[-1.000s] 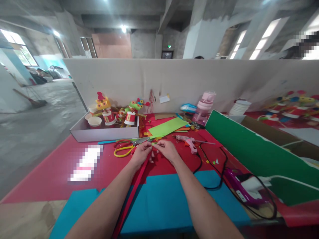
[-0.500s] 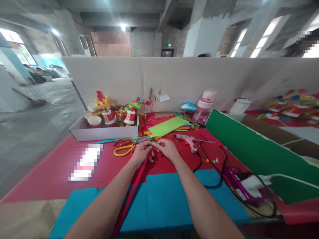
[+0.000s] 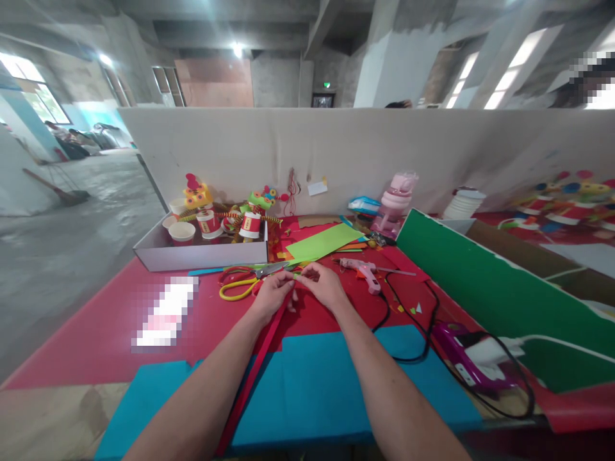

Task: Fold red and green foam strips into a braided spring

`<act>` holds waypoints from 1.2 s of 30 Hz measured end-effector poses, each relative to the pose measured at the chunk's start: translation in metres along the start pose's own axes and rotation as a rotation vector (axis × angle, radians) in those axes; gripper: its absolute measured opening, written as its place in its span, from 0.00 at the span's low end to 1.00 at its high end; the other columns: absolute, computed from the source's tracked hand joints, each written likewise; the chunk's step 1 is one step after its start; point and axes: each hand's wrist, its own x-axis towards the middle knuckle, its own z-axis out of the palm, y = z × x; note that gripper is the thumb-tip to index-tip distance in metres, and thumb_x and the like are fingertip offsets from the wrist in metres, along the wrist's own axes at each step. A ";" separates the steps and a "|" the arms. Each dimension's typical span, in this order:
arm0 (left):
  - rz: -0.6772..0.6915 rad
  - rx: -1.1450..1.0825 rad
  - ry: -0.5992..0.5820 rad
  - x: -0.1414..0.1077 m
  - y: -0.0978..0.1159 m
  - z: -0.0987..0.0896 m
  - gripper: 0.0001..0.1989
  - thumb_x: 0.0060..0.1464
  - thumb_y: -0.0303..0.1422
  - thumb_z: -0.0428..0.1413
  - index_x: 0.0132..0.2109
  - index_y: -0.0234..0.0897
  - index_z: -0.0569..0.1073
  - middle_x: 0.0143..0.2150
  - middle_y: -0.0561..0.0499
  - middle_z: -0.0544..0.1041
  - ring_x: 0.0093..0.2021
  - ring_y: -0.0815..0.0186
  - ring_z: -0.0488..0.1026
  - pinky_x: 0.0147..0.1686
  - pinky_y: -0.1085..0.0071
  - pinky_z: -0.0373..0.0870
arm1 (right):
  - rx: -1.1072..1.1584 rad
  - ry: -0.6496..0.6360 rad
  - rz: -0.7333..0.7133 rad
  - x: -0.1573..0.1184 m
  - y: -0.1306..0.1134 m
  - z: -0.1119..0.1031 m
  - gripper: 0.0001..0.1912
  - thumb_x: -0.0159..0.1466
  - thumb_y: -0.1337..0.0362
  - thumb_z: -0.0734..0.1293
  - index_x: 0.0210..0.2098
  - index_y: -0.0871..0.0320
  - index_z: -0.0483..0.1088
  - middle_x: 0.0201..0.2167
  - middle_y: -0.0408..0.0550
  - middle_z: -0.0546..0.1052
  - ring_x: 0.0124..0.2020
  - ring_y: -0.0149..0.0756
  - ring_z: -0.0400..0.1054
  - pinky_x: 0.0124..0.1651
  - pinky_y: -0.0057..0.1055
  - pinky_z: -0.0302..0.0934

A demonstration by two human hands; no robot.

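Note:
My left hand (image 3: 275, 296) is closed around the upper end of a long red strip (image 3: 259, 368), which hangs down toward the table's front edge. Its fingertips meet those of my right hand (image 3: 323, 286), which is pinched together. Between the two sets of fingertips is a small greenish piece, too small to make out. Scissors with yellow and red handles (image 3: 236, 291) lie just left of my left hand. A pink glue gun (image 3: 364, 272) rests to the right of my right hand. Light green paper (image 3: 327, 242) lies behind my hands.
A white box (image 3: 202, 256) holds paper cups and cup figures at the back left. Blue sheets (image 3: 327, 390) cover the front. On the right are a green box wall (image 3: 480, 301), a purple power strip (image 3: 473, 365) and black cables. A pink bottle (image 3: 396, 202) stands behind.
The fingers of my right hand have shifted slightly at the pinch, with the index finger more raised and curled. The red strip stays in my left hand.

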 end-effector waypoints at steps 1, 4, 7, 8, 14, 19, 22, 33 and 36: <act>-0.002 -0.001 -0.001 0.000 0.001 0.000 0.14 0.50 0.41 0.56 0.39 0.35 0.67 0.19 0.57 0.71 0.13 0.71 0.66 0.16 0.75 0.66 | 0.028 0.000 -0.007 0.000 -0.001 0.000 0.12 0.54 0.53 0.69 0.29 0.55 0.70 0.30 0.45 0.78 0.32 0.35 0.70 0.37 0.30 0.63; -0.004 0.000 -0.001 -0.001 0.002 0.002 0.15 0.50 0.41 0.56 0.40 0.35 0.67 0.19 0.56 0.71 0.13 0.71 0.66 0.16 0.75 0.66 | 0.117 -0.034 -0.011 0.001 -0.001 0.001 0.12 0.54 0.54 0.68 0.30 0.56 0.71 0.30 0.45 0.77 0.32 0.35 0.70 0.38 0.30 0.63; 0.001 0.003 -0.007 -0.001 0.002 0.003 0.15 0.50 0.41 0.56 0.39 0.35 0.66 0.20 0.56 0.72 0.14 0.71 0.66 0.16 0.75 0.66 | 0.174 -0.059 0.000 0.002 0.000 0.001 0.12 0.54 0.55 0.68 0.29 0.57 0.72 0.28 0.45 0.77 0.31 0.34 0.70 0.38 0.30 0.62; 0.004 0.003 -0.010 -0.001 0.001 0.003 0.15 0.50 0.41 0.56 0.39 0.35 0.66 0.20 0.56 0.72 0.14 0.71 0.66 0.16 0.75 0.65 | 0.181 -0.059 0.005 0.002 0.001 0.001 0.11 0.54 0.55 0.68 0.29 0.58 0.72 0.28 0.46 0.77 0.31 0.34 0.69 0.37 0.30 0.62; 0.074 0.172 0.018 0.001 0.004 -0.001 0.12 0.51 0.39 0.56 0.39 0.35 0.70 0.25 0.52 0.75 0.22 0.68 0.71 0.25 0.73 0.68 | 0.174 -0.071 0.038 0.002 0.000 -0.002 0.10 0.53 0.57 0.68 0.27 0.58 0.72 0.26 0.45 0.77 0.29 0.34 0.69 0.36 0.29 0.61; 0.280 0.425 0.092 0.000 0.015 -0.009 0.07 0.51 0.33 0.56 0.37 0.37 0.76 0.34 0.49 0.78 0.36 0.63 0.73 0.40 0.69 0.67 | 0.147 -0.158 0.010 0.002 0.000 0.000 0.09 0.52 0.58 0.69 0.25 0.58 0.72 0.25 0.44 0.76 0.29 0.34 0.68 0.35 0.29 0.61; 0.301 0.509 0.081 0.000 0.017 -0.012 0.07 0.51 0.32 0.55 0.35 0.38 0.77 0.32 0.49 0.78 0.34 0.62 0.72 0.39 0.69 0.66 | 0.144 -0.175 -0.015 0.001 -0.001 0.001 0.10 0.53 0.57 0.69 0.25 0.58 0.72 0.25 0.45 0.76 0.29 0.35 0.69 0.36 0.30 0.61; 0.337 0.634 0.131 0.002 0.019 -0.025 0.03 0.47 0.26 0.54 0.27 0.36 0.71 0.24 0.54 0.71 0.27 0.68 0.65 0.31 0.74 0.60 | 0.056 -0.086 -0.073 -0.003 -0.018 -0.013 0.15 0.53 0.53 0.71 0.33 0.57 0.71 0.33 0.48 0.78 0.35 0.37 0.70 0.40 0.32 0.63; 0.353 0.567 0.318 0.005 0.020 -0.038 0.02 0.49 0.28 0.54 0.29 0.37 0.70 0.25 0.54 0.70 0.27 0.69 0.65 0.30 0.74 0.60 | -0.047 0.256 -0.100 0.000 -0.019 -0.031 0.18 0.56 0.49 0.68 0.36 0.57 0.71 0.35 0.51 0.77 0.38 0.40 0.70 0.44 0.35 0.62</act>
